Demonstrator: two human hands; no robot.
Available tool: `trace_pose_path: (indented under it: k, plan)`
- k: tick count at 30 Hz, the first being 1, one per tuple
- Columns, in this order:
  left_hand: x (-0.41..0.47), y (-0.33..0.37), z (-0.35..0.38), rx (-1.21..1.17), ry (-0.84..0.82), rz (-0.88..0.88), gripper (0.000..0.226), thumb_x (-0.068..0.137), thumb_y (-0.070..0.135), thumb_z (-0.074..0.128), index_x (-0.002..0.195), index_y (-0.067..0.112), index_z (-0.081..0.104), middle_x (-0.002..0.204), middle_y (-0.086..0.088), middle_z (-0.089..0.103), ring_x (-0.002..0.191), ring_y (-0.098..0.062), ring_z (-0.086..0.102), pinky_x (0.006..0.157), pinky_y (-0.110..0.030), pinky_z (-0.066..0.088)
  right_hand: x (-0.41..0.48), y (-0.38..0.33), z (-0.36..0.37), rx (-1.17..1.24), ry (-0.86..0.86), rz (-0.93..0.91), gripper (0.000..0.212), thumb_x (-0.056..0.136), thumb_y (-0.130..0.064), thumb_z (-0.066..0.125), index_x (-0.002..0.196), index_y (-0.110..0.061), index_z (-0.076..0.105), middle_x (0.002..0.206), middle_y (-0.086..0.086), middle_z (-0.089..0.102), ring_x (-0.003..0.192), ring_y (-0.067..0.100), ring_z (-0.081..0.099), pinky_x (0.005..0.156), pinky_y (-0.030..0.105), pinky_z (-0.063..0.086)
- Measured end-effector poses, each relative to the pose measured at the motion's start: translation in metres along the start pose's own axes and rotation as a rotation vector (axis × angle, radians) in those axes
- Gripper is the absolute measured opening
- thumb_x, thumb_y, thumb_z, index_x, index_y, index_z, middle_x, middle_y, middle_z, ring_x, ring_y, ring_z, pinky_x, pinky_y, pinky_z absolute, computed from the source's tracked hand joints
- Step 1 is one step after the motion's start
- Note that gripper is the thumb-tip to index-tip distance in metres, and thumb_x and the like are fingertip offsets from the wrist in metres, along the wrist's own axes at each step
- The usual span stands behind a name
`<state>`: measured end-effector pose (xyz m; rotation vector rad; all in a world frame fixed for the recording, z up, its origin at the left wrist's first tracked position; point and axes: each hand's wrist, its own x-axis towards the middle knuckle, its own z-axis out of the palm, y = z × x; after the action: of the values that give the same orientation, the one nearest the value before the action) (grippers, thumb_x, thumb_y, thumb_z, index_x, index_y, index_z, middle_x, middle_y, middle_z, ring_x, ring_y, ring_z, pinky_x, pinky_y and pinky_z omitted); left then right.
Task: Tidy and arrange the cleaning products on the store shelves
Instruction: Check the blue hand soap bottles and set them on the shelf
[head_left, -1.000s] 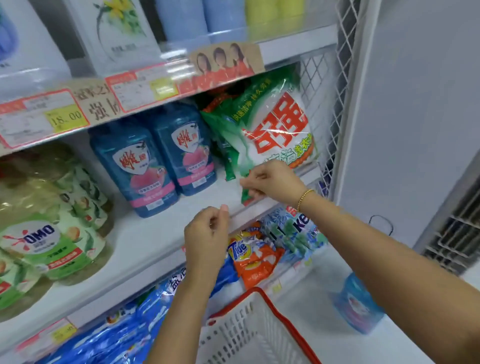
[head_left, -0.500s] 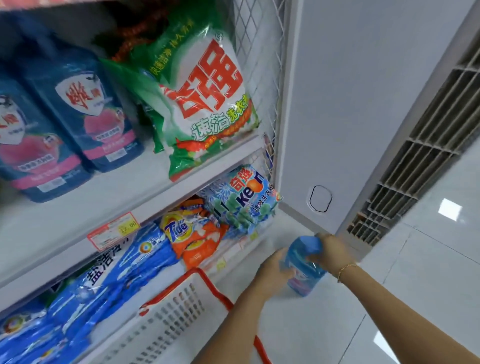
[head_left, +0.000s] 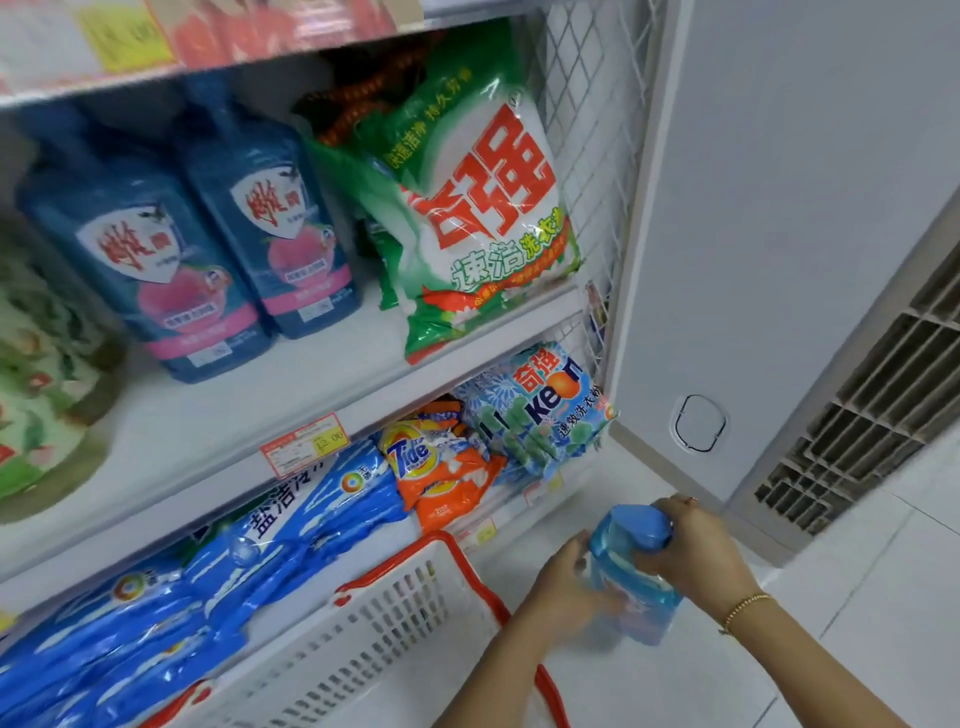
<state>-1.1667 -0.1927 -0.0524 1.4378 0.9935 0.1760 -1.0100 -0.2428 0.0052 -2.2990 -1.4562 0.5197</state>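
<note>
Blue translucent plastic bottle with a paler blue cap is held low over the white tiled floor, in front of the right end of the bottom shelf and just right of the white plastic basket with red rim. Whether its base touches the floor cannot be determined.

Right hand: grip clamped over the cap and shoulder of the bottle, fingers curled down around it. A gold bead bracelet sits on that wrist.

Left hand: grip closed on the lower left side of the bottle; this hand is blurred.

Middle shelf: two dark blue bottles with pink labels stand side by side, and a green and white detergent bag leans at the right end against the wire mesh side panel. A red-bordered price tag is fixed to the front edge.

Bottom shelf: blue pouches on the left, an orange Tide bag beside them, and a pale blue Keon bag at the right end.
</note>
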Motion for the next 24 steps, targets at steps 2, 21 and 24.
trace_pose_path:
  k: [2,21,24]
  plan:
    - [-0.020,0.008,-0.011,-0.046,0.009,0.031,0.087,0.068,0.018,0.083,0.139,0.036,0.038,0.142,0.015,0.044,0.131,-0.006,0.041,0.093,-0.014,0.040,-0.011,-0.025,-0.024,0.001,0.017,-0.070,0.027,0.067,-0.023,0.079,0.088,-0.018,0.064,0.084,0.002,0.057,0.072,0.015,0.050,0.053,0.013,0.032]
    - [-0.178,0.073,-0.131,-0.923,0.312,0.360,0.091,0.036,0.034,0.098,0.114,0.001,0.064,0.106,-0.020,0.071,0.089,-0.029,0.070,0.075,-0.042,0.059,-0.052,-0.270,-0.198,0.568,0.091,-0.522,0.040,0.073,-0.014,0.081,0.055,-0.018,0.045,0.037,-0.012,0.035,0.032,0.003,0.030,0.039,0.011,0.024]
    - [-0.201,0.089,-0.162,-0.804,0.520,0.337,0.052,0.064,0.025,0.077,0.109,0.000,0.066,0.093,-0.011,0.075,0.082,-0.020,0.073,0.071,-0.030,0.059,-0.039,-0.281,-0.188,0.753,0.125,-0.495,0.038,0.076,-0.007,0.077,0.054,-0.018,0.048,0.035,-0.014,0.039,0.031,-0.001,0.034,0.040,0.009,0.027]
